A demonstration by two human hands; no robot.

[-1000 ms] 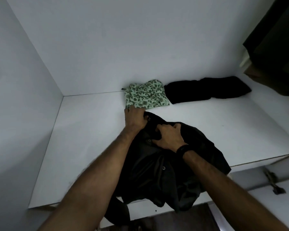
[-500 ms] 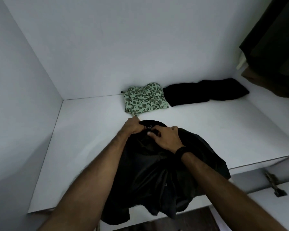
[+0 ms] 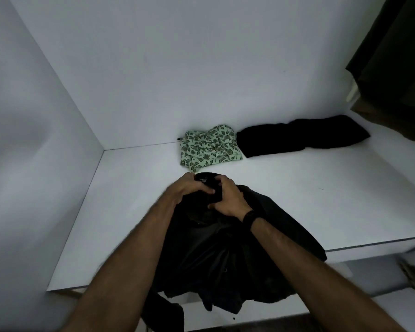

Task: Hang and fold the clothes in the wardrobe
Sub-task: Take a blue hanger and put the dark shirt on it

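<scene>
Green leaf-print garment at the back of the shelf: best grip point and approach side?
Take the green leaf-print garment by its near edge, coming in from the front over the open shelf. It lies as a low bundle against the back wall, with the black garment close on its right, so the front and left sides are probably easiest.

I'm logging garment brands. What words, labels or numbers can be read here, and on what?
Neck label inside the collar of the black shirt, between the left hand and right hand: pale lettering, too small and blurred to read.
Nothing else carries text.
</scene>
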